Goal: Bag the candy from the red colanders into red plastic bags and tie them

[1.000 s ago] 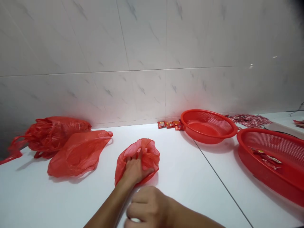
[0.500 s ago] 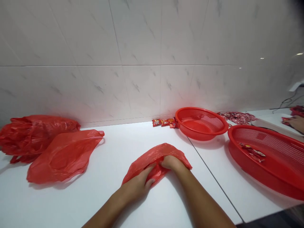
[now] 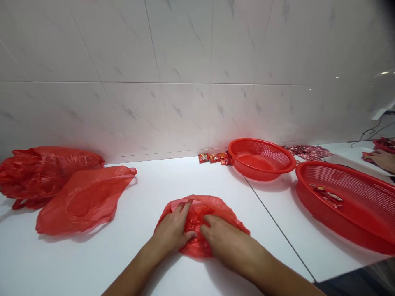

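Note:
A crumpled red plastic bag lies on the white table in front of me. My left hand rests on its left side, fingers partly stretched over the plastic and thumb pressed into a fold. My right hand lies over its right side, fingers curled down onto the plastic. Both hands press and pinch the same bag between them.
Two more red bags lie at the left by the tiled wall. A round red basket and a larger one with several packets stand at the right. Small snack packets lie by the wall. Another person's hand shows far right.
Both hands have drawn the bag slightly toward me and shifted on it; the left hand's fingers now reach farther over the top. A second ago only the left hand was on the bag.

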Tool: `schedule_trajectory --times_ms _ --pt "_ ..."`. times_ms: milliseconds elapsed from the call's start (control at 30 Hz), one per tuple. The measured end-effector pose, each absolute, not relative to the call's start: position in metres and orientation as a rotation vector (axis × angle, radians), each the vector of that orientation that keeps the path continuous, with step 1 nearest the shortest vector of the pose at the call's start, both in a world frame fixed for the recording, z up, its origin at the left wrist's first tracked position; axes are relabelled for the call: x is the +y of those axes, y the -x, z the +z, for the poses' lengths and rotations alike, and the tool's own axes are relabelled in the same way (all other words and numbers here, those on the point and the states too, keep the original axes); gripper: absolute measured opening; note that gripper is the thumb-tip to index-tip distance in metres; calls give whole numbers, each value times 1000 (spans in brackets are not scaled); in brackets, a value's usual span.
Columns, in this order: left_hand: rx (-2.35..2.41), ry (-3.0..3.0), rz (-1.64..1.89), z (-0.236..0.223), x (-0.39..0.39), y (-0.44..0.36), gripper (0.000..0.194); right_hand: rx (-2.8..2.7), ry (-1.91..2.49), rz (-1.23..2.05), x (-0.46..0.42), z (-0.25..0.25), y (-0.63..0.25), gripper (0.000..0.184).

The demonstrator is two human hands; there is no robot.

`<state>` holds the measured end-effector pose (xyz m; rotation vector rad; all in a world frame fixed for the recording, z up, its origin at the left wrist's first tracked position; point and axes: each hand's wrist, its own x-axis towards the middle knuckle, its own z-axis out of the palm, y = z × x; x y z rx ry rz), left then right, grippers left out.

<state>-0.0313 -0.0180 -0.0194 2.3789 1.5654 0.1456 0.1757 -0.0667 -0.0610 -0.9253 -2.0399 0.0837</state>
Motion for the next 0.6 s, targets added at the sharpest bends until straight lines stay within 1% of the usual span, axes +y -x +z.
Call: schedule_trajectory --times_ms 33,67,100,200,233,267,300,400,467,500,533,600 --pt "1509 -2377 137 -18 -19 32 101 -2128 888 71 -76 -53 -175 18" --pt "1452 -2375 132 -15 -20 33 103 -2219 879 62 -81 -44 -177 21" --pt "1403 -2369 126 -13 -21 33 104 -2295 912 69 -82 -38 -182 33" --pt "1350 -2319 99 -5 -24 33 105 -2385 1256 244 -67 -35 -210 94" --pt "1330 -2312 100 -4 -25 32 105 -2359 1388 344 -59 -40 -221 108" --pt "1295 -2320 111 -3 -25 32 103 -2330 1491 442 -51 -47 -230 116" --pt "1244 -2344 129 -4 -24 31 100 -2311 1555 524 -44 -54 -239 118" --pt "1063 -2489 183 -13 -22 27 80 -2284 1586 626 -36 -64 -252 118" --pt "971 -2606 207 -21 -20 25 67 -2251 1510 620 -41 -57 -256 112" --pt "934 -2659 231 -24 -19 25 64 -2205 1449 614 -48 -50 -260 103" --pt "900 -2704 261 -26 -19 24 62 -2125 1390 605 -57 -44 -265 87" --pt "840 -2770 333 -29 -18 24 60 -1816 1328 553 -81 -38 -284 41"
